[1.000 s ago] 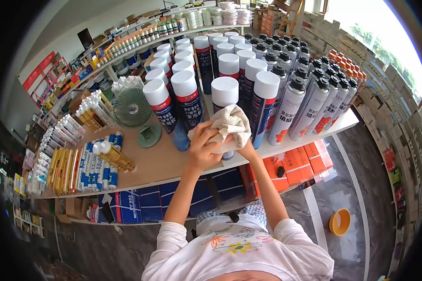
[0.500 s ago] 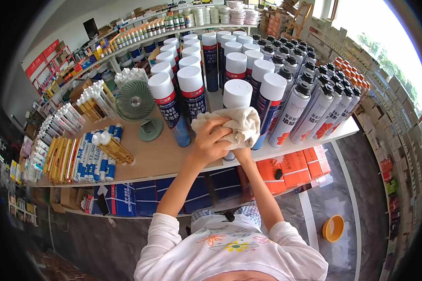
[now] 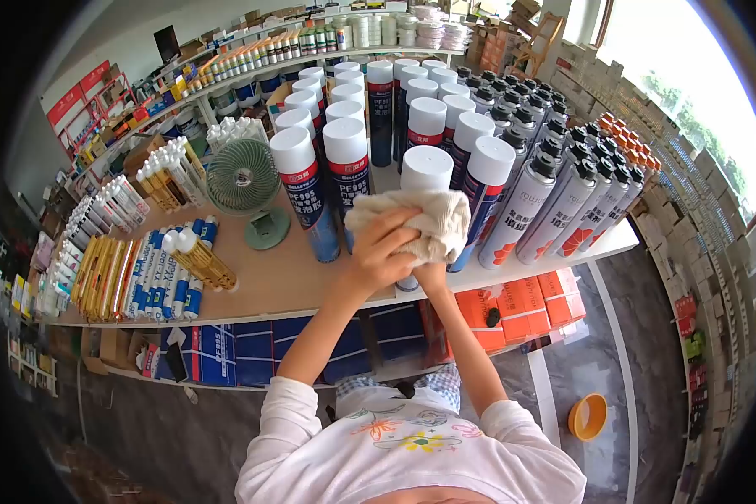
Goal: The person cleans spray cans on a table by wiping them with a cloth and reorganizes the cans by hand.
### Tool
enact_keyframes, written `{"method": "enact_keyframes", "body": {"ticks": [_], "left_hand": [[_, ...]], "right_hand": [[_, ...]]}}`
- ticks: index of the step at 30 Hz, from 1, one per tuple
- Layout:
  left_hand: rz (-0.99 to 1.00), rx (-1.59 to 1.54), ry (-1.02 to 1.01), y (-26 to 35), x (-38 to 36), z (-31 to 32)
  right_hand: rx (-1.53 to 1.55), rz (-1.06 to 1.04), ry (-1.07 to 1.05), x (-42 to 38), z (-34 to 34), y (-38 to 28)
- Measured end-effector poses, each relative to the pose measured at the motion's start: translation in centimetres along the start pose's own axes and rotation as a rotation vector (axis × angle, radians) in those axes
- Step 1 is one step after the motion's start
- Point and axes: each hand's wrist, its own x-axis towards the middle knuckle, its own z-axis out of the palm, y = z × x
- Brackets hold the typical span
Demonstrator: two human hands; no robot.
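My left hand [image 3: 383, 250] is closed on a crumpled beige cloth [image 3: 438, 225], its fingers curled over the cloth's near side. The cloth lies against a foam spray can with a white cap [image 3: 427, 166], covering most of its body; the can stands upright at the table's front edge. Under the cloth, my right hand [image 3: 429, 275] reaches up close to the same can, and its fingers are hidden. Left of the cloth stands a blue can with a white cap [image 3: 346, 160]. On the right, another blue can [image 3: 484, 189] is close to the cloth.
Rows of silver cans with black tops [image 3: 525, 202] fill the table's right side. A green fan [image 3: 244, 178] and several sealant tubes [image 3: 164, 273] occupy the left. Orange boxes [image 3: 521, 309] and blue boxes [image 3: 323, 349] sit below. A yellow bucket [image 3: 588, 417] stands on the floor.
The view has shifted slightly. Both hands and the cloth stay at the same can, with little visible movement.
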Motion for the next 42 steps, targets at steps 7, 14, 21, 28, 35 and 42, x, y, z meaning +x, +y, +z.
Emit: {"method": "enact_keyframes", "body": {"ticks": [7, 14, 21, 28, 35, 42], "left_hand": [[-0.059, 0.029, -0.092, 2.3, -2.7, -0.4], [-0.129, 0.094, 0.112, 1.5, 4.2, -0.3], [-0.218, 0.01, 0.111, 2.3, -3.7, 1.2], [-0.815, -0.243, 0.396, 1.2, -2.3, 0.4], [-0.855, -0.396, 0.322, -3.1, 4.4, 0.3], [-0.946, -0.336, 0.333, -0.6, -3.4, 1.8]], "right_hand": [[0.002, -0.054, -0.034, -1.7, 0.3, 2.1], [0.046, 0.076, 0.099, 0.1, 0.5, -0.9], [-0.08, -0.037, 0.039, -1.0, 0.4, 2.5], [0.049, 0.274, 0.083, 0.6, -0.4, -3.1], [0.043, 0.281, 0.107, 0.9, -0.2, -3.6], [0.04, 0.279, 0.14, 0.6, 0.3, -3.3]]}}
